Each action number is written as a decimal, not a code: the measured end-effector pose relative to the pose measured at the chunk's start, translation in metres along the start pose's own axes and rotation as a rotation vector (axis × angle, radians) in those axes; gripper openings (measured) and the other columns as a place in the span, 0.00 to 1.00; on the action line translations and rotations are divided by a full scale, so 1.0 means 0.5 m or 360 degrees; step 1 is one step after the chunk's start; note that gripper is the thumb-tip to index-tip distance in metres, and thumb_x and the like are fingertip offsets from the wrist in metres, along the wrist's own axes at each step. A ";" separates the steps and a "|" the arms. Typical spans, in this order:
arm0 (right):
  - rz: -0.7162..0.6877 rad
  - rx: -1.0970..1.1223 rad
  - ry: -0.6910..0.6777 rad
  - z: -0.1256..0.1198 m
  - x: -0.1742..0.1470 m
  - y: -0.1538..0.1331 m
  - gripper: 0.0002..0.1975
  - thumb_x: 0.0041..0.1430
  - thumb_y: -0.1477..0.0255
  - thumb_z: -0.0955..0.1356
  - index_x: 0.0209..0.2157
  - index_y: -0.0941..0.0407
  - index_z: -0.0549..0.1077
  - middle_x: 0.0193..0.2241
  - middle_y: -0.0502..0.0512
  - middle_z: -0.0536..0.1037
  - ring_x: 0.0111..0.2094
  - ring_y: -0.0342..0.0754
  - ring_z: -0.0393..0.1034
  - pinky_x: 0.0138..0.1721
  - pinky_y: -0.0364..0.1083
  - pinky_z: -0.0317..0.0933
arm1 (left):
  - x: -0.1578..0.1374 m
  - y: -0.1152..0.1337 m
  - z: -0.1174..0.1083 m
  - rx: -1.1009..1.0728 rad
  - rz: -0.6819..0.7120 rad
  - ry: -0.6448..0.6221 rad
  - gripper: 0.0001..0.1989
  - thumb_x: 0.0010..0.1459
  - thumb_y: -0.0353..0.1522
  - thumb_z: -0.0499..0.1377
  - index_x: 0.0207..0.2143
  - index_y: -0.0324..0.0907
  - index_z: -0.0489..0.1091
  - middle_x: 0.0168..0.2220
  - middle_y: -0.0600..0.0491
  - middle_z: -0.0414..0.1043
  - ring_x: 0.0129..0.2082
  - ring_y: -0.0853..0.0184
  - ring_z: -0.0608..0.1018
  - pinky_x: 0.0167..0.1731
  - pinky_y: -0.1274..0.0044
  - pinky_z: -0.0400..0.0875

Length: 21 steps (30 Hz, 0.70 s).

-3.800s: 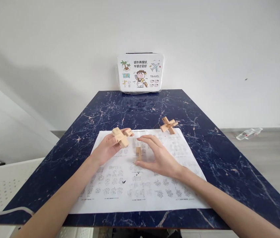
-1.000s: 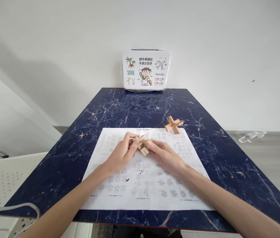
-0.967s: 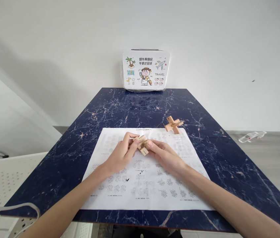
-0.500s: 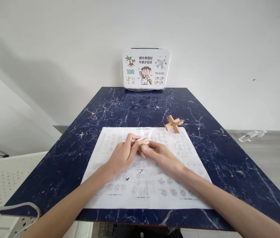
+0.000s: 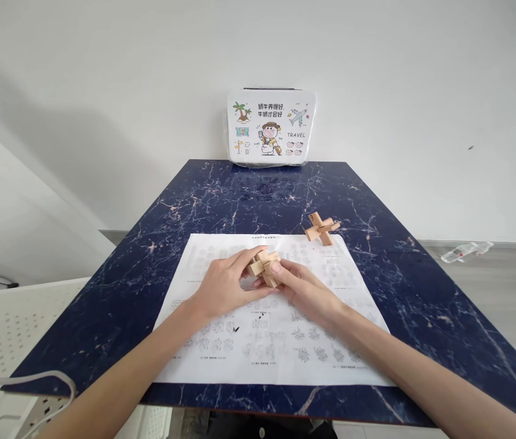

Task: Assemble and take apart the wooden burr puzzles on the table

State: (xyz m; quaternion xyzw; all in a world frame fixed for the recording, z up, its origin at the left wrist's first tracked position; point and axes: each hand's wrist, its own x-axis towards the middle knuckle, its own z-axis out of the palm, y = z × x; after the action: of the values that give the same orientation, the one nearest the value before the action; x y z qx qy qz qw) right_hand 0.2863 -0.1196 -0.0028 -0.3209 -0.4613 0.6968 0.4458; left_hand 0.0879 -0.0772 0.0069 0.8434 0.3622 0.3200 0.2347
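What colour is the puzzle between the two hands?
Pale, light-brown wood, seen best in the head view.

1. Left forearm [image 5: 143, 363]: bare, slanting in from the near left of the wooden block cluster [image 5: 261, 266].
2. Left hand [image 5: 221, 285]: at the cluster's left, back uppermost; index finger reaching past its far side, thumb stretched along its near side, the two well parted; contact unclear.
3. Right forearm [image 5: 408, 356]: bare, slanting in from the cluster's near right.
4. Right hand [image 5: 310, 292]: at the cluster's right, gripping it; thumb pressed on top, other fingers partly hidden.
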 end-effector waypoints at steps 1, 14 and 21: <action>0.0006 -0.0022 0.0024 -0.001 -0.001 0.001 0.20 0.64 0.50 0.71 0.44 0.52 0.78 0.45 0.59 0.82 0.50 0.57 0.76 0.61 0.61 0.64 | 0.001 0.002 -0.001 -0.0002 0.0023 0.0003 0.33 0.55 0.45 0.72 0.62 0.50 0.70 0.48 0.49 0.77 0.36 0.61 0.78 0.38 0.71 0.71; -0.0453 -0.0793 0.0295 -0.011 -0.009 -0.018 0.20 0.74 0.53 0.62 0.51 0.52 0.72 0.46 0.58 0.81 0.43 0.53 0.76 0.49 0.54 0.69 | 0.012 0.016 -0.011 -0.0327 0.0214 0.0045 0.30 0.55 0.36 0.71 0.59 0.45 0.69 0.43 0.52 0.71 0.32 0.68 0.75 0.31 0.74 0.77; -0.0560 -0.1060 0.0268 -0.022 -0.009 -0.019 0.16 0.74 0.56 0.63 0.40 0.53 0.71 0.30 0.53 0.76 0.31 0.48 0.70 0.36 0.50 0.64 | 0.015 0.021 -0.023 -0.0659 0.0095 -0.0140 0.29 0.53 0.35 0.72 0.56 0.44 0.71 0.43 0.51 0.71 0.32 0.69 0.76 0.33 0.74 0.78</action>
State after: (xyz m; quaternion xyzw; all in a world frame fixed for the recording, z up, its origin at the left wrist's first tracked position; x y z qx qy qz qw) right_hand 0.3007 -0.1180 0.0018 -0.4202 -0.6722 0.3927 0.4663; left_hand 0.0887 -0.0762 0.0238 0.8007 0.2531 0.3572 0.4090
